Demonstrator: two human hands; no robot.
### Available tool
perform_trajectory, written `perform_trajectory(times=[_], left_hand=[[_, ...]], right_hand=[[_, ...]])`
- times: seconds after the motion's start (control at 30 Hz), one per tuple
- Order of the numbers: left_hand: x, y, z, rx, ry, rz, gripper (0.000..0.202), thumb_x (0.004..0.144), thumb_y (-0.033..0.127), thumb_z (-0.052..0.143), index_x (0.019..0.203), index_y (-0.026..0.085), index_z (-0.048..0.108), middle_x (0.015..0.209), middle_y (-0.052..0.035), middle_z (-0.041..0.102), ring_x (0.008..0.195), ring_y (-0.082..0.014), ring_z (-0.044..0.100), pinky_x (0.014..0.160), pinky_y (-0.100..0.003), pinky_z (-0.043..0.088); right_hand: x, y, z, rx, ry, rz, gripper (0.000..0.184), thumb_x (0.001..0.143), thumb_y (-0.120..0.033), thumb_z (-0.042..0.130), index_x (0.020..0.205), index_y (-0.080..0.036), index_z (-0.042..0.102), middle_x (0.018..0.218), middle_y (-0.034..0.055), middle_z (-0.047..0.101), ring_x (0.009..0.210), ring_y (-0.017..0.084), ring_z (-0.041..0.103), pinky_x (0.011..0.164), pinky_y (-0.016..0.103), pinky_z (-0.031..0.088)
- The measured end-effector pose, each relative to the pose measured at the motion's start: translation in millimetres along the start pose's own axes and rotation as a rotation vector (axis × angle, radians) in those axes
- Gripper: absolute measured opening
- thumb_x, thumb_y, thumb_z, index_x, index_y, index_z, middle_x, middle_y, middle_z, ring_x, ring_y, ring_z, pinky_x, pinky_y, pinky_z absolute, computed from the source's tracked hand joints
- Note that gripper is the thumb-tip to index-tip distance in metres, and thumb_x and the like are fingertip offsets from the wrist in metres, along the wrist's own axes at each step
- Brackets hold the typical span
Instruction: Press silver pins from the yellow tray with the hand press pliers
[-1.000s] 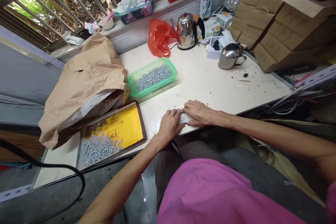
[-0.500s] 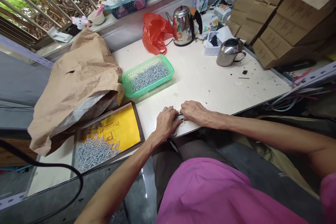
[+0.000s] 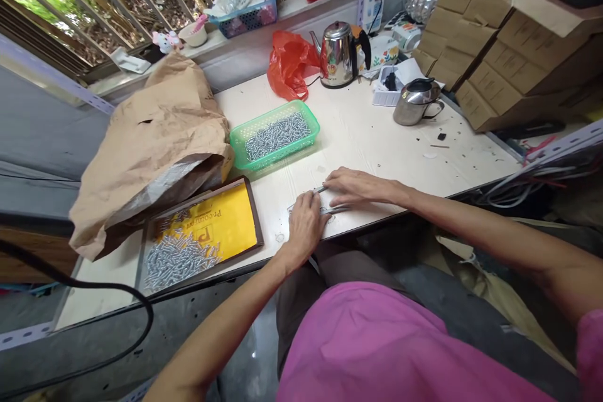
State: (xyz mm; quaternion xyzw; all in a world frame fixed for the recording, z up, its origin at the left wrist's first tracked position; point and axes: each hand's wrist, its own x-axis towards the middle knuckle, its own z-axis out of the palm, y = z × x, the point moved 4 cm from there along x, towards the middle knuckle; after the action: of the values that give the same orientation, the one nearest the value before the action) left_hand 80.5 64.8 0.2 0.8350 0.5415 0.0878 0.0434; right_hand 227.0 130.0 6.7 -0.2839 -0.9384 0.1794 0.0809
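Observation:
Near the front edge of the table, my left hand is closed over a thin grey metal tool with two arms. Its fingers cover most of the tool, so its exact kind is hidden. My right hand is at the arms' right ends, fingertips on the upper arm and thumb by the lower one, with a gap between the arms. To the left lies a shallow box with a yellow lining and a heap of small silver metal pins or screws. Beyond my hands stands a green basket of similar small metal pieces.
A large brown paper bag lies at left. Behind are a red plastic bag, a steel kettle and a small steel pot. Cardboard boxes are stacked at right. A black cable loops at lower left.
My hands have moved slightly apart, with the right one shifting rightward. The tool's two arms now show spread between them. The whole view has shifted a little.

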Motion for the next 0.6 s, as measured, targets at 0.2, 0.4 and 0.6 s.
perform_trajectory(times=[0.2, 0.4, 0.6], left_hand=[[-28, 38, 16.7, -0.169, 0.073, 0.110, 0.044, 0.094, 0.036, 0.048, 0.132, 0.015, 0.047, 0.140, -0.0158, 0.050, 0.137, -0.0306, 0.037, 0.109, -0.050, 0.037], [-33, 44, 22.3, -0.254, 0.107, 0.065, 0.048, 0.093, 0.042, 0.049, 0.131, 0.015, 0.048, 0.135, -0.0143, 0.055, 0.132, -0.0298, 0.045, 0.112, -0.052, 0.033], [-37, 43, 30.7, -0.310, 0.058, 0.007, 0.049, 0.092, 0.045, 0.050, 0.128, 0.013, 0.052, 0.125, -0.0172, 0.061, 0.123, -0.0337, 0.053, 0.103, -0.053, 0.042]], right_hand=[[20, 21, 5, -0.116, 0.059, 0.146, 0.021, 0.091, -0.025, 0.053, 0.103, -0.015, 0.067, 0.100, 0.0117, 0.063, 0.095, 0.023, 0.052, 0.081, 0.034, 0.038], [51, 16, -1, -0.239, 0.088, 0.274, 0.019, 0.091, -0.024, 0.054, 0.103, -0.017, 0.067, 0.104, 0.0109, 0.064, 0.099, 0.025, 0.048, 0.078, 0.034, 0.033], [63, -77, 15, -0.183, -0.101, -0.292, 0.012, 0.085, -0.024, 0.061, 0.092, -0.024, 0.072, 0.112, 0.0091, 0.060, 0.110, 0.027, 0.042, 0.078, 0.035, 0.034]])
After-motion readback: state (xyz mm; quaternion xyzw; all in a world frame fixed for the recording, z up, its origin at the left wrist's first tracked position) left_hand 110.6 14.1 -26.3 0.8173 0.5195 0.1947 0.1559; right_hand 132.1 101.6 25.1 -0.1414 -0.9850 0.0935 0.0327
